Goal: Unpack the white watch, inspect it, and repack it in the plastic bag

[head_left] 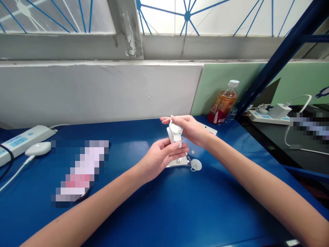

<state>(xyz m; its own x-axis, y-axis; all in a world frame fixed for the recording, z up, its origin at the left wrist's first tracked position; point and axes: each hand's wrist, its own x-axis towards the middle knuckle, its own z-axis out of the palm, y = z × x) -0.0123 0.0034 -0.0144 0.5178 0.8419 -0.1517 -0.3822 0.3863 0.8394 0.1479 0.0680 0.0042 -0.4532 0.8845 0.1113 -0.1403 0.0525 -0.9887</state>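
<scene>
The white watch (176,129) is in the middle of the blue table (180,209), a bit to the far side. It stands up tall, with its round face on top and its strap going straight down to a flat white stand (177,162). Both hands touch it. The right hand (191,129) comes in from the right and pinches the round face at the top. The left hand (159,156) comes in from the left and is lower down, with its fingers curled shut around the strap. So the watch sits between the two hands. A small clear round piece (196,165) lies just right of the stand. A bottle (223,103) stands far off to the right.
</scene>
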